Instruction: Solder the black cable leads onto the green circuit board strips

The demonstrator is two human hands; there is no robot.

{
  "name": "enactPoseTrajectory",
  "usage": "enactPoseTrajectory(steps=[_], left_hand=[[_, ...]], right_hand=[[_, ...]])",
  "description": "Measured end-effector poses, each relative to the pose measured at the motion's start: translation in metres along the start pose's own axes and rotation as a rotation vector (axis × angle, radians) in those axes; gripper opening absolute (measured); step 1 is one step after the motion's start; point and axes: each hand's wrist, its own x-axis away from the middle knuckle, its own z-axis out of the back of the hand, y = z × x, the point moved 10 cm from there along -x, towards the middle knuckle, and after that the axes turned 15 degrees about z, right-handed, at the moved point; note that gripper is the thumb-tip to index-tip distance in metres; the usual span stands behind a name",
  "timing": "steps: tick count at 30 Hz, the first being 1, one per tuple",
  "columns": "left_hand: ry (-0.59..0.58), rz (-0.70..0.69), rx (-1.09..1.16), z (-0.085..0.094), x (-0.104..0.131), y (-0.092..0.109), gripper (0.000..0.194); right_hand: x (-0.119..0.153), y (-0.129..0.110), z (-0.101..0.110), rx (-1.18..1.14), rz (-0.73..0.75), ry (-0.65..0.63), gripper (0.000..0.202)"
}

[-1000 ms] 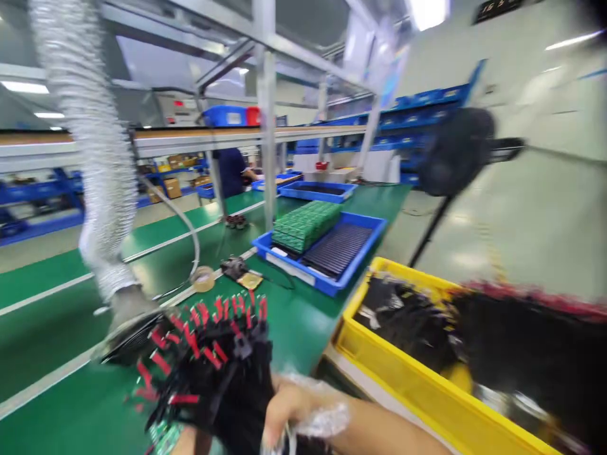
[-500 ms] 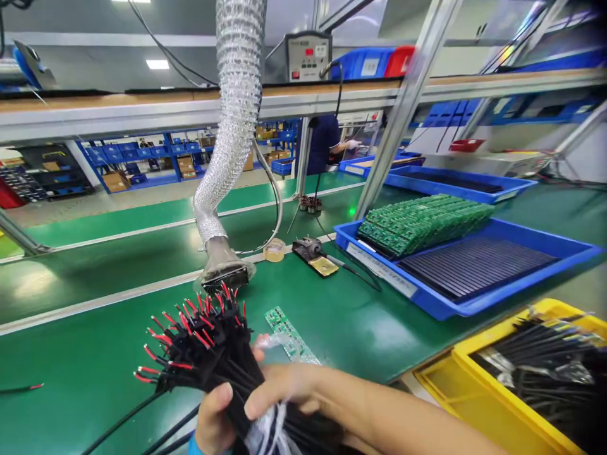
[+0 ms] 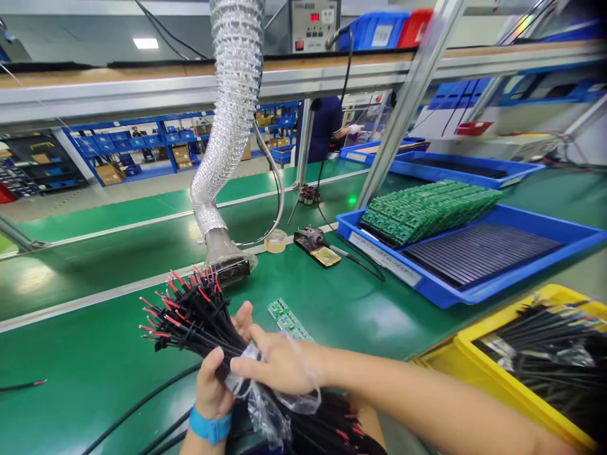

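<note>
A thick bundle of black cables (image 3: pixel 203 322) with stripped red wire ends lies slantwise across both my hands, above the green bench. My left hand (image 3: pixel 215 385), with a blue wristband (image 3: pixel 211 426), is closed round its near side. From the right, my right hand (image 3: pixel 279 363) grips the bundle's middle over a clear plastic wrap (image 3: pixel 265 411). Part of that plastic loops around my right wrist. More red wire ends show at the bundle's lower end. A green circuit board (image 3: pixel 287 319) lies on the bench just beyond my right hand.
A fume extraction hose (image 3: pixel 227 126) hangs down, its nozzle behind the bundle. Beyond are a tape roll (image 3: pixel 275 241) and a soldering iron stand (image 3: pixel 317 245). To the right are a blue tray (image 3: pixel 446 297) of circuit boards and a yellow bin (image 3: pixel 521 385) of cables. Loose cables lie left.
The bundle has swung up and slightly left, now tilted flatter. Its lower end and more of the plastic wrap have come into view. The camera view has dipped a little.
</note>
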Motion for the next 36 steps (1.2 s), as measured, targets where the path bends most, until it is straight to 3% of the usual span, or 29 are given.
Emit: enactPoseTrajectory(steps=[5,7,10,13,18,22,30,34,36], left_hand=[[0.207,-0.057,-0.031,0.013,0.003,0.012,0.039],[0.26,-0.069,-0.078,0.017,0.006,0.016,0.04],[0.262,-0.07,-0.125,0.02,0.008,0.022,0.046],[0.261,-0.123,-0.114,0.023,0.013,0.033,0.042],[0.331,-0.332,-0.109,0.025,0.029,0.064,0.024],[0.338,-0.429,-0.058,0.018,0.048,0.08,0.021],[0.353,-0.308,0.05,0.012,0.07,0.074,0.036],[0.329,-0.285,0.101,0.014,0.066,0.078,0.042],[0.367,-0.308,0.12,0.017,0.066,0.082,0.04]], right_hand=[[-0.018,-0.01,0.006,0.146,0.055,0.12,0.082],[-0.031,-0.008,0.004,0.205,0.025,0.036,0.074],[-0.048,-0.02,-0.006,0.131,0.148,-0.132,0.056],[-0.054,-0.021,-0.009,0.098,0.158,-0.187,0.054],[-0.048,-0.018,-0.032,-0.01,0.127,-0.342,0.023],[-0.033,-0.013,-0.039,-0.036,0.051,-0.382,0.022],[-0.001,-0.015,-0.043,-0.069,-0.04,-0.45,0.027],[-0.019,-0.026,-0.051,-0.2,-0.021,-0.464,0.038],[-0.037,-0.036,-0.054,-0.128,0.07,-0.461,0.04]])
